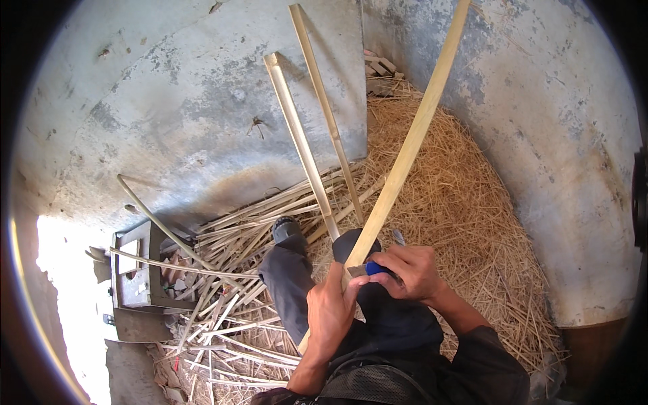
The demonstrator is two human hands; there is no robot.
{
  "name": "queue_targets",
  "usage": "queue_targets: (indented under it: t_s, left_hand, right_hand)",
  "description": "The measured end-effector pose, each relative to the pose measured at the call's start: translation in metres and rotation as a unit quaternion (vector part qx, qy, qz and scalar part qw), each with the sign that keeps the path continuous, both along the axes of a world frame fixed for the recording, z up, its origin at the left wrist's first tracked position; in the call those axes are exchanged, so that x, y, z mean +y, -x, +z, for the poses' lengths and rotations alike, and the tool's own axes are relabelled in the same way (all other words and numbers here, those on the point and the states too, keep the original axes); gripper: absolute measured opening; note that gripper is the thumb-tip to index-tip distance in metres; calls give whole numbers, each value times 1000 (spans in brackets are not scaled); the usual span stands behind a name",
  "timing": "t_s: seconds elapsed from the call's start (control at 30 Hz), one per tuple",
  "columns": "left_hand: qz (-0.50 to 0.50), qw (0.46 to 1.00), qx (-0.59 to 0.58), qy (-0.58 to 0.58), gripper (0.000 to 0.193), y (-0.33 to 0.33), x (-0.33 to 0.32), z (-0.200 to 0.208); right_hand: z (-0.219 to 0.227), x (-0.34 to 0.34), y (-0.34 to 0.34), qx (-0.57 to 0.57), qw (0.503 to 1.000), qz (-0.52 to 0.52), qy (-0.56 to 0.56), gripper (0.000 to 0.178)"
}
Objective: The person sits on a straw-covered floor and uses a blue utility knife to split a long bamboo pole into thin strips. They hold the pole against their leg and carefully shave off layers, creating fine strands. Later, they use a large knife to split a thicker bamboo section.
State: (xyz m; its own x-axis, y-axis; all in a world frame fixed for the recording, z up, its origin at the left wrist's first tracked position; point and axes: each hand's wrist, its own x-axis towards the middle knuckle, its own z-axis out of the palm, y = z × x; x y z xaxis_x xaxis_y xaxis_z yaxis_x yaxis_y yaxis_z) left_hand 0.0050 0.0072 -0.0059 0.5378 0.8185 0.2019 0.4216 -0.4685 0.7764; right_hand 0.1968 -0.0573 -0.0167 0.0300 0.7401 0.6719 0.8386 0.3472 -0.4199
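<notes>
A long, pale bamboo strip slants up and to the right from my lap. My left hand is closed around its lower part, and the strip's tail shows below that hand. Close beside it, my right hand grips a small blade with a blue handle. The blade's metal lies against the strip between my two hands; its edge is mostly hidden by my fingers. Both hands are above my thighs in dark trousers.
Two split bamboo pieces lean on the grey wall. Loose strips lie around my feet at the left. Fine shavings heap up at the right. A metal box with scraps stands at the far left.
</notes>
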Motion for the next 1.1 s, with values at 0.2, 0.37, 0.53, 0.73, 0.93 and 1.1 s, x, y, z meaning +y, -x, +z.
queue_targets:
  t_s: [0.2,0.37,0.53,0.73,0.93,1.1]
  left_hand:
    - [13,1000,28,3,40,7,-2,-9]
    - [15,999,34,-5,38,9,-2,-9]
    - [18,999,41,-11,39,13,-2,-16]
    - [-3,996,88,15,39,30,-23,-24]
    - [-16,999,44,9,37,28,-16,-25]
    - [-21,999,12,33,36,19,-8,-13]
  right_hand:
    - [3,4,-7,13,1000,-17,-12,30]
    - [4,3,-9,-9,1000,-18,11,34]
    - [2,4,-7,-18,1000,-12,10,32]
    - [8,16,-88,108,963,-234,-80,34]
    - [-3,5,-86,146,968,-186,-78,34]
    - [-18,-3,-24,126,992,-2,-21,30]
